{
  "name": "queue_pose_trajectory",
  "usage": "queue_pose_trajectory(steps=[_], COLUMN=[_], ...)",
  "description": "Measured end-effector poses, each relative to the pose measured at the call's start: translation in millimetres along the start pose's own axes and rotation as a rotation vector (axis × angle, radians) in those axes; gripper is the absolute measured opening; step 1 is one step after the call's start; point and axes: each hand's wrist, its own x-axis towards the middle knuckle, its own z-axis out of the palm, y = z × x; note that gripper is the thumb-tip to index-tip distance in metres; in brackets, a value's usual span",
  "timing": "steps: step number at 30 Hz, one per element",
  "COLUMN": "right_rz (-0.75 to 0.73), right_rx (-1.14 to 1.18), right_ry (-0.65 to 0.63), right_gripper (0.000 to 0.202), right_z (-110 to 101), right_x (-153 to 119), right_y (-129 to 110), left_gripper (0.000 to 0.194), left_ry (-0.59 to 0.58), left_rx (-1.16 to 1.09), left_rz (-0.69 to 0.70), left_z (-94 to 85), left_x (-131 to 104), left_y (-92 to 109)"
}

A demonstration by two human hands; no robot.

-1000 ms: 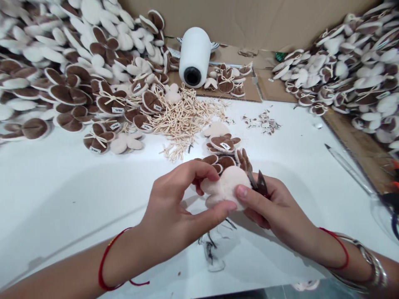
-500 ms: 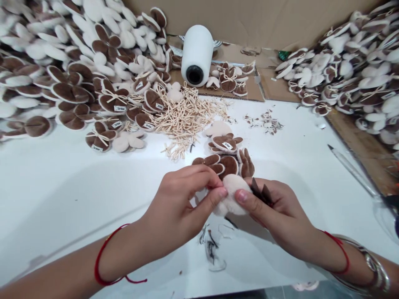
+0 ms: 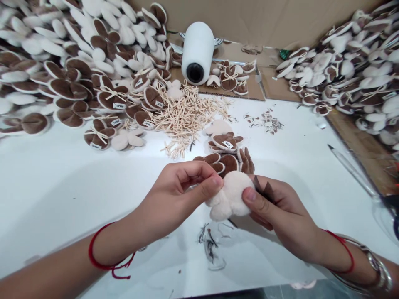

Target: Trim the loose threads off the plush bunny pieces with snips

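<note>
A cream plush bunny-shaped piece [image 3: 238,193] is held above the white table, its round part to the right and its small lobes to the lower left. My right hand [image 3: 277,207] grips its right side, thumb on top and fingers beneath. Two dark pointed tips [image 3: 264,189] stick up between that thumb and fingers; I cannot tell what they belong to. My left hand [image 3: 187,189] is closed, thumb and forefinger pinching the upper left edge of the plush. Any thread there is too fine to see. Just beyond lie brown plush bunny pieces [image 3: 230,165], one with a white label [image 3: 227,144].
Cream cord bows [image 3: 183,114] lie heaped mid-table beside small labels [image 3: 264,120]. Plush pieces pile up left [image 3: 68,87] and right [image 3: 339,70]. A white thread cone [image 3: 197,54] stands on cardboard at the back. Dark thread scraps [image 3: 212,249] lie in front.
The plush has turned slightly and moved a little right, so more of its lower lobes shows. My left wrist has shifted left and down; both hands keep their grip.
</note>
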Motion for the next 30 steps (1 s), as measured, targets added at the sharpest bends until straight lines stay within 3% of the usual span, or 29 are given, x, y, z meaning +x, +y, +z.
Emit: queue_pose_trajectory(steps=[10, 18, 24, 30], right_rz=[-0.123, -0.368, -0.502, -0.77], right_rx=[-0.31, -0.598, -0.771, -1.256], right_ry=[0.041, 0.048, 0.066, 0.041], right_gripper=[0.035, 0.015, 0.027, 0.028], right_z=[-3.8, -10.8, -13.9, -18.4], right_x=[-1.1, 6.1, 6.7, 6.7], right_y=[2.3, -0.1, -1.8, -2.9], left_gripper=[0.02, 0.025, 0.025, 0.031], left_ry=[-0.032, -0.051, -0.048, -0.056], left_rx=[-0.24, -0.239, -0.246, -0.136], left_rz=[-0.124, -0.141, -0.142, -0.115], left_z=[-0.9, -2.7, -2.1, -1.9], left_x=[2.4, 4.0, 4.8, 4.4], left_y=[-3.5, -1.6, -1.1, -4.0])
